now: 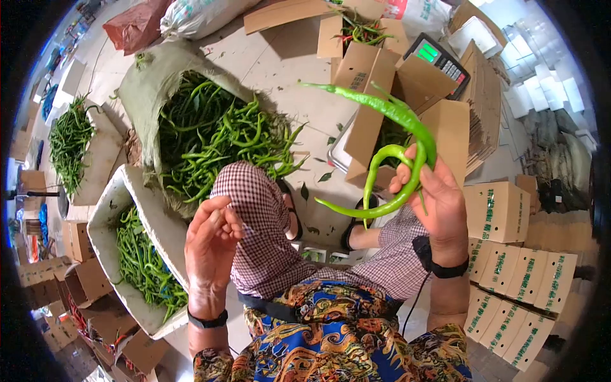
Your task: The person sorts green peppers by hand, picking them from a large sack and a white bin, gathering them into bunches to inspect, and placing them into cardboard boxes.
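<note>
Right hand (445,210) grip closed round green peppers (394,113) fanning up-left, left hand (210,240) open

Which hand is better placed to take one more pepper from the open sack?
Left, I would judge. The left hand is empty and nearest the sack. The right hand grips long green peppers, raised above the cardboard box.

Produce packing floor, this one; a sack (149,83) spills green peppers (216,140) over the tiled floor (273,60); foam boxes (111,204) sit filled with more; a digital scale (439,60) sits among open cartons (372,76); printed cartons (528,280) stand stacked on the right, with flattened cardboard (487,108) beyond.
</note>
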Motion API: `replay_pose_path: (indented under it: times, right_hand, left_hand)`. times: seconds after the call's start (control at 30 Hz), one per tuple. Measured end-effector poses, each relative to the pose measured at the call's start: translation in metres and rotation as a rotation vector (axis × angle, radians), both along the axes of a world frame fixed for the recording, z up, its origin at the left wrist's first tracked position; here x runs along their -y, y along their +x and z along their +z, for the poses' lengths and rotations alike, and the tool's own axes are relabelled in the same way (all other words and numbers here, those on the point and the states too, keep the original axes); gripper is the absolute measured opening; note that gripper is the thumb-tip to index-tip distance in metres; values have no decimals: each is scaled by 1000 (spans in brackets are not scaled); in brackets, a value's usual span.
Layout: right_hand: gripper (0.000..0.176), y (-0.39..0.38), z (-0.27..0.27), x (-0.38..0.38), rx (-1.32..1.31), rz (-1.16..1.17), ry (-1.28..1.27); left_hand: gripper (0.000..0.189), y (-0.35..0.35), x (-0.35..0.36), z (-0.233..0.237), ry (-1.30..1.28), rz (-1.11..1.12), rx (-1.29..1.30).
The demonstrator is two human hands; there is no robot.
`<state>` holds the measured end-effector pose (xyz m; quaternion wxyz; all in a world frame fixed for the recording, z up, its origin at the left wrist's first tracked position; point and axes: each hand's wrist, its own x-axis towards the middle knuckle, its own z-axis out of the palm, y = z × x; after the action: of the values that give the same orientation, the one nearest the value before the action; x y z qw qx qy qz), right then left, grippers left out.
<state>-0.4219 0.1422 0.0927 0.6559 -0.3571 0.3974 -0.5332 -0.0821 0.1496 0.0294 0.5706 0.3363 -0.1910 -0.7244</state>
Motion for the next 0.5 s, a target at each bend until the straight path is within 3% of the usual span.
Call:
replay_pose_path:
  times: [0.2,0.3,0.37,0.4,0.43,0.5]
  right_hand:
    - [29,16,-2,-2,-65,14,-45]
    - [29,20,1,-5,-370,-126,-137]
    - [26,10,12,-7,-810,-301,-206]
    - [26,0,22,-4,-1156,-332,-293]
    - [26,5,30,-1,-1100,-448,-233]
    - [33,-18,29,7,-1255,-441,-212]
  left_hand:
    - [24,-30,5,13,-24,-144,108]
    - [22,-41,9,23,-3,-158,83]
    - [22,-28,9,22,-11,-130,113]
    - [23,-15,10,20,-18,-110,143]
    - [23,1,11,12,-24,-62,157]
    - [21,42,8,-8,15,64,217]
